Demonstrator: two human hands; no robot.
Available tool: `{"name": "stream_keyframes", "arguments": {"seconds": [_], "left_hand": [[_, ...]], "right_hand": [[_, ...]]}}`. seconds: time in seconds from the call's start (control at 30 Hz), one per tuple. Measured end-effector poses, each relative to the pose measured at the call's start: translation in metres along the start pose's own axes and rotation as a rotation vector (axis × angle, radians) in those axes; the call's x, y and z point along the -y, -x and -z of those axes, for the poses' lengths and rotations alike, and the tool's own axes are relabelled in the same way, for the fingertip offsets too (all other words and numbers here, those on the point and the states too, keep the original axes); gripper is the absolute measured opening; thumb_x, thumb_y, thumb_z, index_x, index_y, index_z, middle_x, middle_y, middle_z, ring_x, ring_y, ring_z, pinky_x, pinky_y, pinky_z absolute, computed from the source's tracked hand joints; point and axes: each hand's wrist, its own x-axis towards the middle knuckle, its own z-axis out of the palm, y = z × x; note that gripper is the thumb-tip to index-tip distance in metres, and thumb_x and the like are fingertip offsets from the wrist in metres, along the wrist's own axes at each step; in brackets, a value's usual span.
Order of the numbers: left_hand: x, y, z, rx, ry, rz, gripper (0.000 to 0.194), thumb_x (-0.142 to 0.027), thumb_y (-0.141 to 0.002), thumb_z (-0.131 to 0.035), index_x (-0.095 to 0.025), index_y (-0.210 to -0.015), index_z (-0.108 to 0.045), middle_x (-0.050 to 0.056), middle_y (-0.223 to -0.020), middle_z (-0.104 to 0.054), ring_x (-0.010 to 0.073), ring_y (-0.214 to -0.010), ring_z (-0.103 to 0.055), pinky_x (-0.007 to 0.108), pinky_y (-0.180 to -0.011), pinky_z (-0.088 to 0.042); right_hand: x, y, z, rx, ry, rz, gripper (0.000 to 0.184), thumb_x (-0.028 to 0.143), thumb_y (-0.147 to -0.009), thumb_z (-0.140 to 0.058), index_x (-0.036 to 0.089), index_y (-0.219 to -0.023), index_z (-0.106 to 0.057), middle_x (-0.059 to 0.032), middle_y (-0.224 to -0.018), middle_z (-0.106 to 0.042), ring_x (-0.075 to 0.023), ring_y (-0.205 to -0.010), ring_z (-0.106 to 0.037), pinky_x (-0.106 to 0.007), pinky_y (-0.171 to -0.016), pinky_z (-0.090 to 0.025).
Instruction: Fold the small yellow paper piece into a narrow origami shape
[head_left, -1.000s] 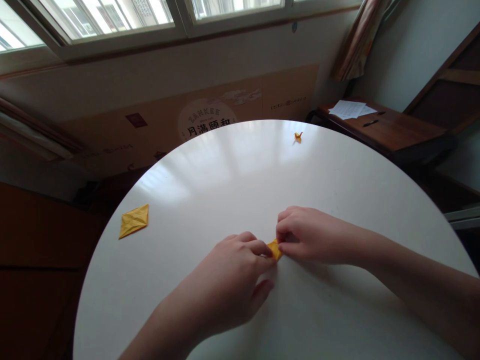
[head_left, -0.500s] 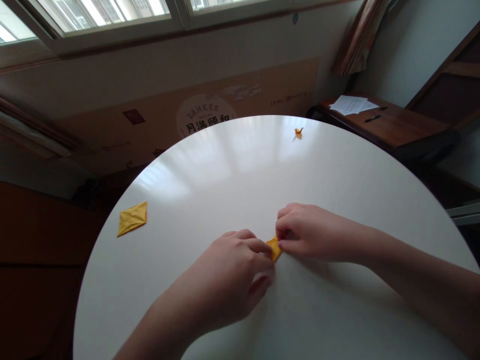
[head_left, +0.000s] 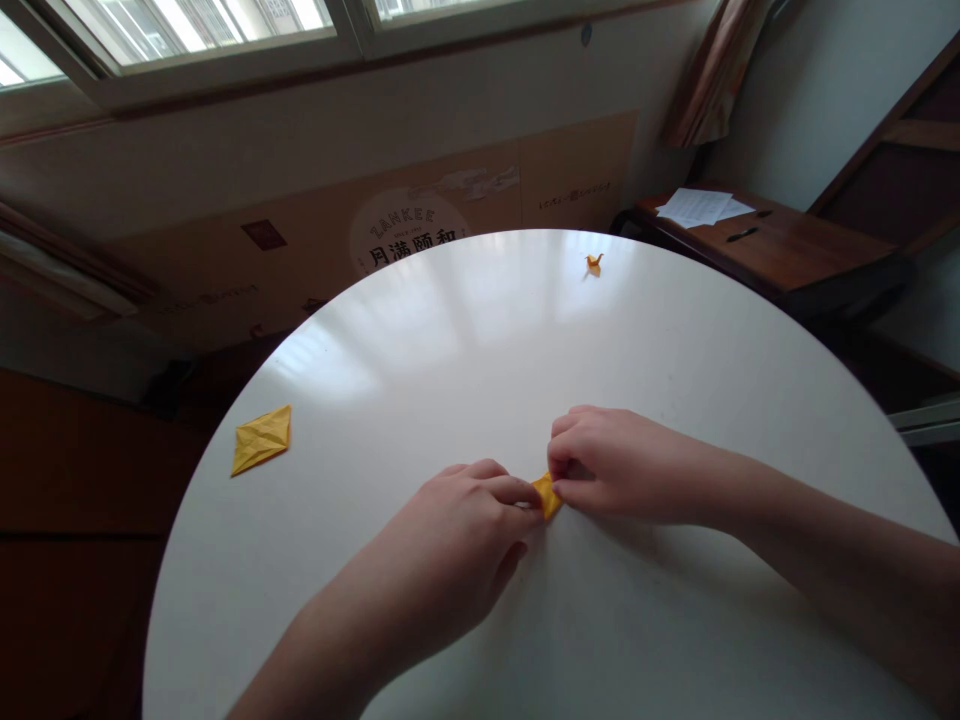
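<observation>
A small piece of folded yellow paper (head_left: 548,496) lies on the white round table (head_left: 450,400), partly covered by my fingers. My right hand (head_left: 613,464) pinches its right edge between thumb and bent fingers. From the left, my left hand (head_left: 469,540) holds the other side of the paper down with its fingertips, the thumb tucked lower and partly hidden. How the paper is folded under the fingers cannot be made out.
A larger creased piece of yellow paper (head_left: 261,441) lies near the table's left edge. At the far edge stands a small orange-yellow paper crane (head_left: 594,264). Beyond the table, a wooden side table (head_left: 817,250) carries white sheets (head_left: 697,207) and a dark pen (head_left: 742,235).
My left thumb has moved back a little toward the palm, and the left fingers sit slightly lower on the paper. The right hand keeps its pinch. The view has shifted slightly.
</observation>
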Motion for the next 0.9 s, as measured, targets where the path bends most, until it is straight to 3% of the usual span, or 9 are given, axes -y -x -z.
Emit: {"name": "stream_keyframes", "arguments": {"seconds": [0.9], "left_hand": [[-0.0092, -0.0024, 0.0014, 0.024, -0.053, 0.037, 0.019, -0.022, -0.093, -0.058, -0.027, -0.105, -0.071, 0.004, -0.099, -0.073, 0.0219, -0.092, -0.063, 0.035, -0.086, -0.05]], "right_hand": [[-0.0004, -0.0015, -0.0008, -0.017, 0.014, 0.003, 0.017, 0.025, -0.085, -0.06, 0.019, -0.071, -0.067, -0.0043, -0.081, -0.069, -0.0195, -0.08, -0.061, -0.027, -0.064, -0.042]]}}
